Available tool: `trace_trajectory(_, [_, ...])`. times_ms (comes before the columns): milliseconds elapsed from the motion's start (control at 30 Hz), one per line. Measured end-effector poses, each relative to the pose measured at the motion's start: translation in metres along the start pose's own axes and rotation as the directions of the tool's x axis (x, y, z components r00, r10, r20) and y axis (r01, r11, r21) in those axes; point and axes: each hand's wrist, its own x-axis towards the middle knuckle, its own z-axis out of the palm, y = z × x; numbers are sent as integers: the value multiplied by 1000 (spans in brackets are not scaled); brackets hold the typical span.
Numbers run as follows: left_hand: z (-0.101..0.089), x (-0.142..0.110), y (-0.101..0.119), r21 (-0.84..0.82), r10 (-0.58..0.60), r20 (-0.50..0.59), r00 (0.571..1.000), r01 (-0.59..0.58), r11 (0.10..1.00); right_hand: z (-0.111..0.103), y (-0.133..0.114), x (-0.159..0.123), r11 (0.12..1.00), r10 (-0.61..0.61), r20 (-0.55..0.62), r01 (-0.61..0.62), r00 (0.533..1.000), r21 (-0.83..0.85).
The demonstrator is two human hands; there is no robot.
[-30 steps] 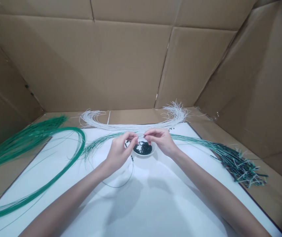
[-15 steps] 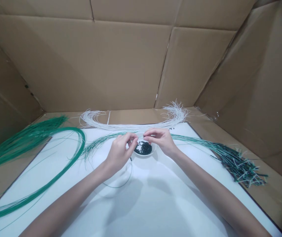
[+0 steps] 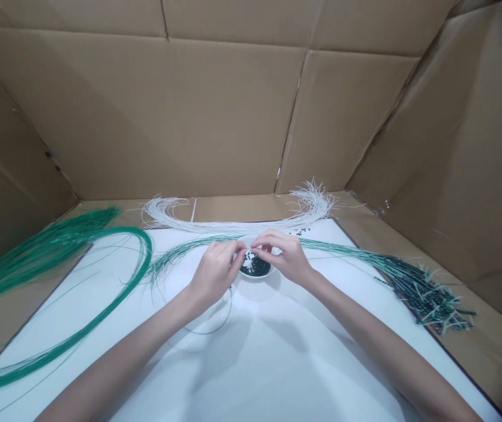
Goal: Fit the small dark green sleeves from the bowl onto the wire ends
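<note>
My left hand [image 3: 215,271] and my right hand [image 3: 282,253] meet over a small white dish [image 3: 256,274] that holds several dark beads [image 3: 254,267]. Both hands are pinched, fingertips almost touching. The left pinches a thin green wire [image 3: 215,328] that loops down toward me on the white board. What the right fingertips pinch is too small to make out. The dish is partly hidden by both hands.
A white board [image 3: 277,363] covers the work surface inside a cardboard enclosure [image 3: 233,117]. A large green wire bundle [image 3: 57,246] lies left, white wires [image 3: 242,220] at the back, and green wires with dark beaded ends [image 3: 422,293] right.
My hands have drawn closer together above the dish, and the right hand has shifted slightly left. The wire loop below the left hand has shifted a little.
</note>
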Motion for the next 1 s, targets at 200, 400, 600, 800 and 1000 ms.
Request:
trace_trajectory(200, [-1,1,0,-103,-99,-1,995,99,990,0,4,0,988,95,7,-95,995,118])
trace_trajectory(400, [-3,0,1,-192,-146,1,989,144,971,1,8,-1,959,185,9,-183,983,217])
trace_trajectory(600, [-2,1,2,-128,-109,-12,994,106,986,2,8,-1,948,205,14,-203,979,247])
trace_trajectory(800, [-3,0,3,-45,-24,-44,999,22,999,2,7,-1,947,188,13,-185,982,261])
trace_trajectory(1000, [-2,-1,3,-53,10,-33,999,-12,999,-1,6,-2,997,22,-40,-19,999,77])
